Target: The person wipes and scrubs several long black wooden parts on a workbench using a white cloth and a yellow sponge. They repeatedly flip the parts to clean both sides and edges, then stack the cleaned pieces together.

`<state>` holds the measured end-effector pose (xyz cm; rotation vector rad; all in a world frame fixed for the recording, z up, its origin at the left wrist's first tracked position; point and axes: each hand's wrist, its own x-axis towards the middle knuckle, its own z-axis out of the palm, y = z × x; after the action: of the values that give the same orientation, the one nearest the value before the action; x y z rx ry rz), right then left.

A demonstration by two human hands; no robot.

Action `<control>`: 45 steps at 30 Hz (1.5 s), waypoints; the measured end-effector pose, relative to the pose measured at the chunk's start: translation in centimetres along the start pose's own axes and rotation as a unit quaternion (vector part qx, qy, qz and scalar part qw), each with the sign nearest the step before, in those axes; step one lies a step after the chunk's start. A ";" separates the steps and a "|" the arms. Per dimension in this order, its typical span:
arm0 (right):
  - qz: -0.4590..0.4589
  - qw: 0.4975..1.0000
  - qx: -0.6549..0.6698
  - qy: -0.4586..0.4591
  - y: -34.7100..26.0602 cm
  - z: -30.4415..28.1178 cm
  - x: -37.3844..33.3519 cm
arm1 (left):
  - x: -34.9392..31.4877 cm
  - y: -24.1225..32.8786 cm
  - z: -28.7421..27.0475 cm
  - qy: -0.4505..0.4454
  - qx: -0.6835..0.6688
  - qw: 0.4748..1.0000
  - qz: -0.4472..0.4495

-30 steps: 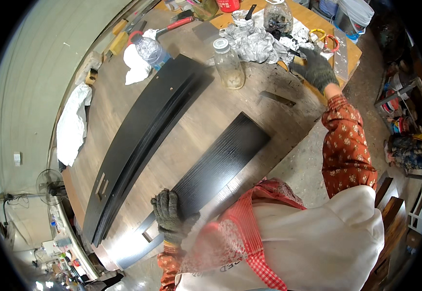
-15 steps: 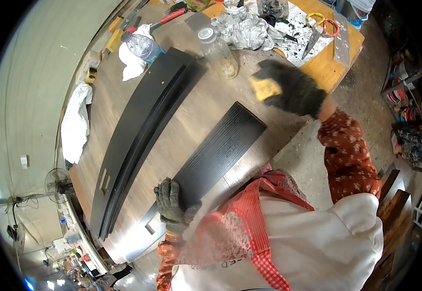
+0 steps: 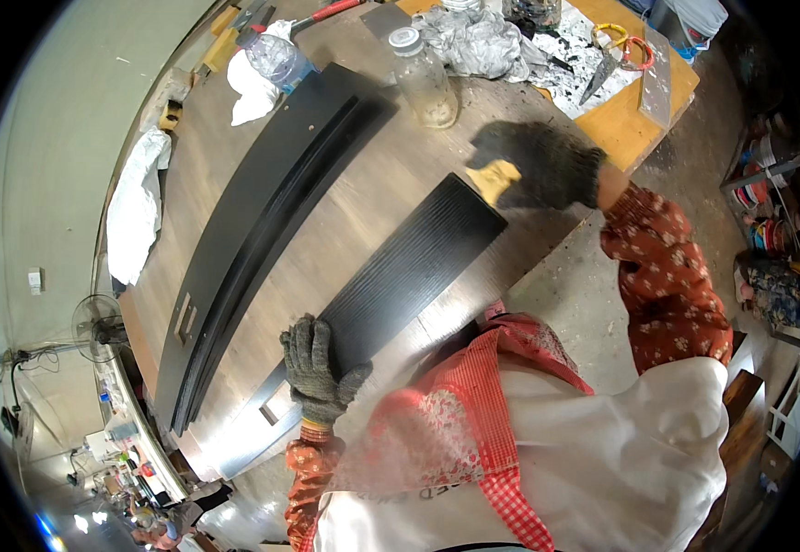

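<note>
1. Right hand (image 3: 547, 166), in a dark knitted glove: grip closed, clamped on a small yellow piece (image 3: 494, 179). Sponge or cloth: cannot tell which.
2. Holding this yellow piece at the far end of a black board (image 3: 409, 267). Touching the edge or only just beside it: cannot tell.
3. Place of the black board: flat on the brown table (image 3: 345, 239), slanting from the left hand upward to the right hand. Marked along its length with fine lines, shining a little in the light.
4. Left hand (image 3: 315, 368), in a similar dark glove: grip open, fingers straight and close together, thumb spread to the side. Resting at the near end of the board.
5. Visible just past the left hand: a narrow, shiny strip (image 3: 245, 443) with a rectangular slot. Same piece as the board or separate: cannot tell.
6. To the left, apart from the board: a long curved black piece (image 3: 262, 198), with slots near its lower end.
7. Near the upper end of this piece: a glass jar (image 3: 427, 92) with a pale lid, and a clear plastic bottle (image 3: 276, 60).
8. Beyond the right hand: crumpled grey cloth (image 3: 478, 41), and scissors (image 3: 599, 81) with yellow and red handles, lying on a stained white sheet (image 3: 565, 90).
</note>
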<state>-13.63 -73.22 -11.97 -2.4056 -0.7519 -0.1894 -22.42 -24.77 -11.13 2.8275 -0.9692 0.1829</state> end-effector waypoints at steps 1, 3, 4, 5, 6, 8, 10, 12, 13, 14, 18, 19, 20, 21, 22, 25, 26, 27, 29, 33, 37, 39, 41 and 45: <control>0.032 0.999 -0.002 -0.033 -0.8 -0.4 1.1 | 0.2 0.0 0.0 0.000 0.000 1.000 0.003; 0.086 0.994 0.000 -0.066 -2.0 0.1 2.5 | 0.2 -0.2 0.0 -0.007 0.001 1.000 0.002; 0.112 0.990 0.001 -0.082 -2.5 0.3 2.6 | 0.2 -0.2 0.1 0.000 0.002 1.000 0.007; 0.150 0.987 -0.011 -0.064 -3.6 0.4 1.8 | 0.3 -0.1 0.1 0.007 0.003 1.000 0.013; 0.091 0.995 -0.029 -0.027 -3.6 0.9 0.9 | 0.1 0.0 0.0 0.012 0.006 1.000 0.012; -0.016 0.996 -0.075 0.044 -3.0 1.4 -3.0 | 0.4 0.0 0.0 0.005 0.004 1.000 0.017; 0.075 0.997 -0.010 -0.020 -6.4 0.1 -5.8 | 0.0 0.1 0.0 -0.001 -0.002 1.000 0.012; 0.123 0.991 0.026 -0.041 -8.5 -1.3 -7.2 | 0.2 0.1 -0.2 -0.005 -0.009 1.000 0.020; 0.126 0.991 0.030 -0.033 -9.0 -1.6 -7.5 | 0.2 0.2 -0.3 -0.011 -0.011 1.000 0.016; 0.129 0.991 0.034 -0.025 -9.2 -1.6 -7.7 | 0.0 0.2 -0.3 -0.006 -0.011 1.000 0.015; 0.132 0.981 0.027 0.140 -7.6 0.3 -4.5 | 0.3 0.2 -0.2 -0.001 -0.006 1.000 0.029; 0.094 0.981 -0.041 0.164 -6.5 1.5 -3.9 | 0.4 0.2 -0.2 -0.002 -0.002 1.000 0.029; 0.117 0.981 -0.060 0.142 -6.6 1.8 -4.3 | 0.6 0.1 0.0 0.002 -0.005 0.999 0.035; 0.135 0.981 -0.073 0.118 -7.2 2.1 -4.4 | 0.4 0.1 -0.1 0.004 -0.004 0.999 0.034; 0.150 0.981 -0.087 0.089 -7.8 2.4 -4.3 | 0.1 0.1 0.0 0.008 -0.005 1.000 0.028; 0.207 0.978 0.012 0.011 -9.7 0.9 -6.6 | 0.0 0.1 -0.1 0.000 0.002 1.000 0.022; 0.210 0.977 0.032 0.005 -10.0 0.7 -7.2 | -0.2 0.1 0.0 0.000 0.002 1.000 0.019; 0.223 0.975 0.023 -0.001 -10.4 0.1 -7.3 | 0.1 -0.1 0.1 0.001 0.003 1.000 0.021; 0.208 0.977 -0.005 0.038 -10.2 -0.1 -6.6 | 0.0 -0.3 0.3 -0.002 0.003 1.000 0.017; 0.169 0.980 -0.026 0.101 -8.6 0.6 -3.6 | 0.3 -0.2 -0.4 -0.007 -0.003 1.000 0.014; 0.220 0.966 -0.103 0.089 -8.4 1.3 0.0 | 0.2 -0.2 -0.3 0.001 -0.010 1.000 0.015; 0.266 0.949 -0.162 0.041 -8.8 1.4 1.7 | 0.1 -0.3 -0.3 0.005 -0.014 1.000 0.011; 0.272 0.943 -0.192 0.032 -8.8 2.0 2.8 | 0.0 -0.3 -0.2 0.009 -0.013 1.000 0.005; 0.242 0.946 -0.209 0.056 -8.8 3.9 3.3 | 0.1 -0.6 0.1 0.043 -0.015 0.999 0.019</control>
<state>-15.97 -63.60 -9.72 -2.8664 -0.0489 -0.3041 -21.99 -24.40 -11.23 2.7509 -0.9984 0.2903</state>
